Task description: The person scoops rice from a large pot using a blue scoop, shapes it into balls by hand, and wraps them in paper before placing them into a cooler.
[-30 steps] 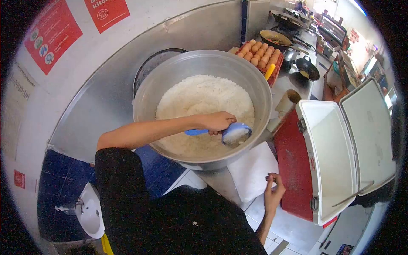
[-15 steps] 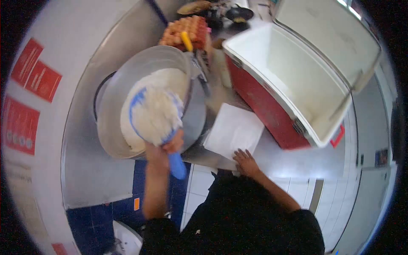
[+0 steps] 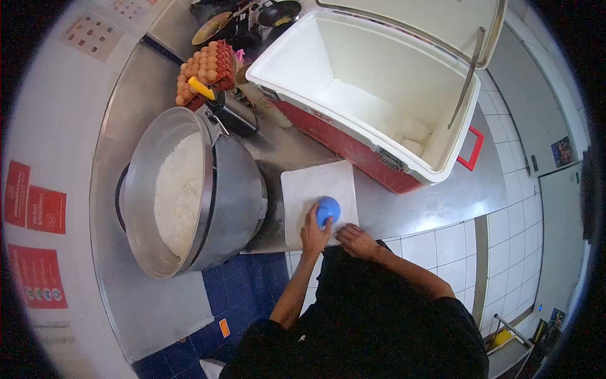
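Observation:
My left hand (image 3: 315,230) is closed on a blue scoop (image 3: 327,210), its rounded back facing up against a stack of white paper sheets (image 3: 299,187). What lies beneath the scoop is hidden. My right hand (image 3: 357,240) rests on the paper's near edge with its fingers extended, holding nothing. To the left stands a large metal pot (image 3: 235,211) containing white, grainy food that looks like rice (image 3: 179,196).
Behind the paper, a red-and-white cooler (image 3: 360,148) stands open with a few white bundles (image 3: 415,135) inside. Brown eggs on trays (image 3: 205,69) and a yellow-handled utensil (image 3: 202,88) are behind the pot. Pans (image 3: 279,12) sit at the back of the steel counter (image 3: 442,202).
My left hand has carried the heaped scoop from over the pot rightward to the paper and turned it over. My right hand stays at the paper's edge. The camera view has shifted.

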`<action>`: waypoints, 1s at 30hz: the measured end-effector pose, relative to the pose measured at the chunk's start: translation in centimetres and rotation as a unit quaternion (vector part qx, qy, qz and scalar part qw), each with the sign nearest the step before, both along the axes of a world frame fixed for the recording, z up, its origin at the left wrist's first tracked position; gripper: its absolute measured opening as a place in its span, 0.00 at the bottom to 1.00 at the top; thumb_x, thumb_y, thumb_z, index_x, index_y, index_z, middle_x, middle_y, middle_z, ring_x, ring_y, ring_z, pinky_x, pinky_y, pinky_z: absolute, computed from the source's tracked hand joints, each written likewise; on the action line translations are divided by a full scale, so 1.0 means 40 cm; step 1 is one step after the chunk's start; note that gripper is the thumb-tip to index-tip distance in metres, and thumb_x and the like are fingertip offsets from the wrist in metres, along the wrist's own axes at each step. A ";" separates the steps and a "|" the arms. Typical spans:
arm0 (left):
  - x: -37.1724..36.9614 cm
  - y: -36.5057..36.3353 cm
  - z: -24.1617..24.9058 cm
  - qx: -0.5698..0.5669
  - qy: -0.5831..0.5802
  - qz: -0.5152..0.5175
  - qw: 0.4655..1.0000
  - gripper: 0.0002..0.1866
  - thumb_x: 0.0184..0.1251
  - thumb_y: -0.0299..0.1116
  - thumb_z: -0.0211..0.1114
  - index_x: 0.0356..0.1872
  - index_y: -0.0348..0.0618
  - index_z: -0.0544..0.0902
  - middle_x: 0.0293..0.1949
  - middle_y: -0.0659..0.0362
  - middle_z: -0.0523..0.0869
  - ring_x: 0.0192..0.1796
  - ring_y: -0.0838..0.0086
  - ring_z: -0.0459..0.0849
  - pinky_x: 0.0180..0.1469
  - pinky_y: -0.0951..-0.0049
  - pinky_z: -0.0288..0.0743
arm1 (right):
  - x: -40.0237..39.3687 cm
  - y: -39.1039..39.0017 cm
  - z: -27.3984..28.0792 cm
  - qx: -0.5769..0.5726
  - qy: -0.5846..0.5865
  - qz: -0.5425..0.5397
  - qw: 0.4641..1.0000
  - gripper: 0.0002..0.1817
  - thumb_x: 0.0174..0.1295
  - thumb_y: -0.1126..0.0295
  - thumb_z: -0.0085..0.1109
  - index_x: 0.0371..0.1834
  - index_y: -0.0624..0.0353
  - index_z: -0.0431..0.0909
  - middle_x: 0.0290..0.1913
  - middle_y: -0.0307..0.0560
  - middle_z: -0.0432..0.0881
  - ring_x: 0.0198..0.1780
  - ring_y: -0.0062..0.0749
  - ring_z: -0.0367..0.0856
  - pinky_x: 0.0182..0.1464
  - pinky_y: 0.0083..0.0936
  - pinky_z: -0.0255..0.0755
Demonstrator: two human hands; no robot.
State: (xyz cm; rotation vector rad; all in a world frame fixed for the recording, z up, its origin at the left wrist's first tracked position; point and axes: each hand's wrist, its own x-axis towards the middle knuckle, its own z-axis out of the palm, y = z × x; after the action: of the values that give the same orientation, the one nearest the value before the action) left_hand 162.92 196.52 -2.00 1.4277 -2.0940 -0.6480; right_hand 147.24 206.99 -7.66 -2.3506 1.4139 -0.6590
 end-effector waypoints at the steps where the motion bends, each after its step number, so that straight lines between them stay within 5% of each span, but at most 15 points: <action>1: 0.000 -0.001 -0.007 0.015 -0.075 -0.049 0.996 0.34 0.65 0.48 0.64 0.68 0.49 0.63 0.54 0.41 0.80 0.50 0.45 0.83 0.48 0.51 0.78 | 0.003 -0.002 0.000 0.002 -0.004 -0.003 1.000 0.24 0.56 0.64 0.61 0.56 0.61 0.74 0.57 0.51 0.75 0.63 0.45 0.69 0.72 0.43 0.57; 12: -0.020 -0.057 -0.003 0.170 -0.174 -0.012 0.970 0.34 0.67 0.54 0.59 0.70 0.56 0.60 0.40 0.42 0.86 0.40 0.44 0.86 0.43 0.48 0.77 | 0.013 -0.016 -0.014 -0.008 -0.014 -0.027 0.999 0.21 0.53 0.61 0.63 0.48 0.57 0.77 0.50 0.45 0.76 0.58 0.41 0.71 0.69 0.45 0.59; 15: -0.020 -0.062 -0.017 0.131 -0.126 0.012 0.983 0.31 0.65 0.49 0.66 0.66 0.52 0.67 0.40 0.42 0.86 0.37 0.46 0.86 0.41 0.51 0.78 | 0.010 -0.013 -0.011 -0.024 -0.016 -0.045 0.999 0.21 0.50 0.62 0.65 0.48 0.55 0.76 0.49 0.44 0.76 0.57 0.41 0.72 0.68 0.46 0.61; 17: -0.010 -0.066 -0.043 -0.020 0.026 -0.003 0.999 0.27 0.61 0.42 0.71 0.60 0.49 0.74 0.40 0.45 0.86 0.35 0.55 0.87 0.41 0.58 0.79 | 0.008 -0.007 0.001 0.013 -0.019 -0.038 0.999 0.21 0.50 0.64 0.65 0.48 0.57 0.76 0.50 0.45 0.77 0.58 0.42 0.72 0.68 0.45 0.61; 18: -0.019 -0.066 -0.020 -0.030 0.030 -0.008 0.999 0.27 0.61 0.42 0.71 0.60 0.49 0.74 0.40 0.45 0.86 0.35 0.55 0.87 0.41 0.58 0.79 | 0.007 -0.016 0.001 0.053 -0.026 -0.034 0.998 0.21 0.50 0.66 0.65 0.49 0.58 0.76 0.51 0.46 0.77 0.59 0.43 0.72 0.68 0.44 0.61; 20: -0.027 -0.024 0.014 0.034 0.109 0.083 0.990 0.23 0.60 0.36 0.72 0.57 0.49 0.78 0.24 0.55 0.82 0.26 0.65 0.82 0.31 0.66 0.74 | 0.003 -0.015 -0.006 0.078 -0.061 -0.039 0.994 0.19 0.50 0.69 0.64 0.48 0.59 0.77 0.52 0.48 0.77 0.59 0.44 0.72 0.67 0.42 0.62; 23: -0.025 -0.003 0.013 0.033 0.109 0.104 0.988 0.23 0.59 0.33 0.72 0.57 0.49 0.78 0.21 0.57 0.78 0.22 0.71 0.77 0.28 0.70 0.70 | 0.002 0.005 -0.011 0.098 -0.130 -0.063 0.985 0.16 0.51 0.74 0.64 0.45 0.61 0.78 0.52 0.49 0.77 0.59 0.46 0.72 0.66 0.38 0.65; 30: -0.025 0.003 -0.023 0.034 0.128 0.115 0.984 0.20 0.61 0.33 0.69 0.54 0.48 0.78 0.25 0.51 0.83 0.26 0.61 0.83 0.31 0.64 0.74 | -0.034 -0.017 0.021 0.064 -0.088 -0.077 0.991 0.13 0.52 0.74 0.62 0.42 0.64 0.80 0.51 0.51 0.79 0.58 0.46 0.74 0.61 0.36 0.71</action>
State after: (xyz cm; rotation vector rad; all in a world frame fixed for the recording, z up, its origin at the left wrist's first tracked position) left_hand 161.90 196.63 -2.91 1.5076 -1.6949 -0.7708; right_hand 145.88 206.31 -6.84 -2.0477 1.5194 -0.7726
